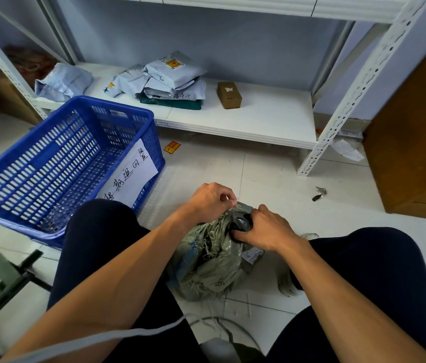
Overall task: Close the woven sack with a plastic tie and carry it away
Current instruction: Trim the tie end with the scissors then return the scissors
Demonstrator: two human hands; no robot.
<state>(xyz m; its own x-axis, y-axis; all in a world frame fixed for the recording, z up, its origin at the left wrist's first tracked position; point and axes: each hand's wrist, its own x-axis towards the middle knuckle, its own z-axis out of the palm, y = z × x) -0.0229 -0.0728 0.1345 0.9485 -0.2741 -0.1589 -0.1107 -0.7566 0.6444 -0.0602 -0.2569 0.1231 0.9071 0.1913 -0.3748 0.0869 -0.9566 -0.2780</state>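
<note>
1. The right hand [266, 229] has its fingers [243, 233] curled tight round the bunched neck of the woven sack [214, 260], clamped on it.
2. The left hand [210, 201] sits at about 10 o'clock from that neck, fingertips pinched together near something thin and pale, probably the plastic tie [232, 212]; it is too small to be sure.
3. The neck points up and away toward 12 o'clock, and the sack's body hangs down toward 6 o'clock onto the floor [272, 179] between the knees. Both hands are at the neck, so I judge the tie must pass round it just beside the right hand's grip.
4. What the sack holds is hidden, though dark plastic shows at its mouth.
5. At 10 o'clock a blue crate [57, 158] looks empty except for a handwritten paper sheet [130, 174].
6. At 12 o'clock the shelf [266, 119] carries grey parcels [170, 77] and 1 small brown box [228, 95].
</note>
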